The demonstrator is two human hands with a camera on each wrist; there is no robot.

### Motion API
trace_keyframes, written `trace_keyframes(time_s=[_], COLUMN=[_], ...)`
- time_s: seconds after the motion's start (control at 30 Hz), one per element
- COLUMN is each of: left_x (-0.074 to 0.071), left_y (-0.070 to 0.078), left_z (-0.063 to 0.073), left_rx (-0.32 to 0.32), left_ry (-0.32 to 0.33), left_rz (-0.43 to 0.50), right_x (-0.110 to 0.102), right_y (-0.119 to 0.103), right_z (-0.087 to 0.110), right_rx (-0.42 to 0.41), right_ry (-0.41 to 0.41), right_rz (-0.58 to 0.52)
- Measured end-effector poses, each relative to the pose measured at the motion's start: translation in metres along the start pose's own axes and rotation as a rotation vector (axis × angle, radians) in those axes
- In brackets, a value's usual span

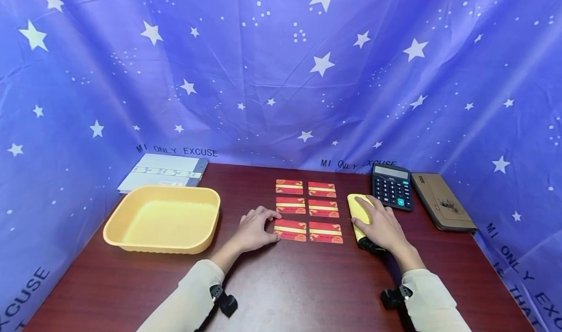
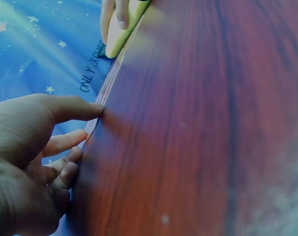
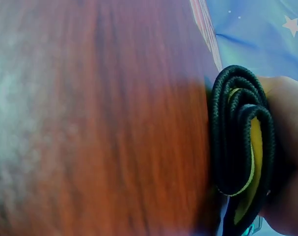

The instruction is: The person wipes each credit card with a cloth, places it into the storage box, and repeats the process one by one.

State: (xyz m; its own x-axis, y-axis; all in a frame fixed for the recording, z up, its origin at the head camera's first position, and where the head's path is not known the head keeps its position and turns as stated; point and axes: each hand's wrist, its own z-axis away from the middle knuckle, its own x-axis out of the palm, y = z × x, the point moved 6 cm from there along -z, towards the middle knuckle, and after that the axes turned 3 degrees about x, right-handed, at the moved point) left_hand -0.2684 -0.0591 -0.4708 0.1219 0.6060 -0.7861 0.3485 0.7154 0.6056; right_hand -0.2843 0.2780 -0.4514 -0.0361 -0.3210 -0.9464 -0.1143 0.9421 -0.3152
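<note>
The left hand (image 1: 256, 229) lies on the bench (image 1: 290, 283) with thumb and forefinger spread apart and loosely bent, tips by the left edge of the near left card. Seen from the head, six cards (image 1: 291, 230) sit in two columns of three in the middle of the bench, each red with a pale yellow band across it and patterned corners. The right hand (image 1: 383, 227) comes down over a folded cloth (image 1: 360, 211) just right of them, its thumb along the left side and its fingers over the top and far part, holding it. The cloth is bright yellow above, dark at its near end. Both forearms reach in from the near side.

From the left wrist, thumb and fingers stand apart with the thumb tip down at the bench; the cards are too edge-on to make out.

From the right wrist, the cloth shows several stacked folds, black edging with yellow between, and the hand wraps its outer side.
</note>
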Motion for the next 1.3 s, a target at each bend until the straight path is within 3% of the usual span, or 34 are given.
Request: trace_keyframes(time_s=[0.47, 0.73, 0.93, 1.13, 1.3], left_x=[-0.003, -0.002, -0.003, -0.014, -0.026], left_y=[0.001, 0.006, 0.008, 0.006, 0.013], left_z=[-0.002, -0.002, -0.003, -0.002, -0.007], left_rx=[-0.022, 0.009, 0.032, -0.024, -0.038], left_ry=[-0.008, 0.017, 0.038, 0.112, 0.161], left_rz=[0.017, 0.094, 0.243, 0.496, 0.659], right_x=[0.003, -0.001, -0.008, -0.020, -0.034], right_y=[0.010, 0.013, 0.012, -0.001, -0.015], right_z=[-0.003, -0.001, 0.003, 0.006, 0.010], right_rx=[0.002, -0.058, -0.104, -0.142, -0.165], right_ry=[0.030, 0.106, 0.175, 0.232, 0.287], right_rz=[-0.070, -0.218, -0.305, -0.370, -0.382])
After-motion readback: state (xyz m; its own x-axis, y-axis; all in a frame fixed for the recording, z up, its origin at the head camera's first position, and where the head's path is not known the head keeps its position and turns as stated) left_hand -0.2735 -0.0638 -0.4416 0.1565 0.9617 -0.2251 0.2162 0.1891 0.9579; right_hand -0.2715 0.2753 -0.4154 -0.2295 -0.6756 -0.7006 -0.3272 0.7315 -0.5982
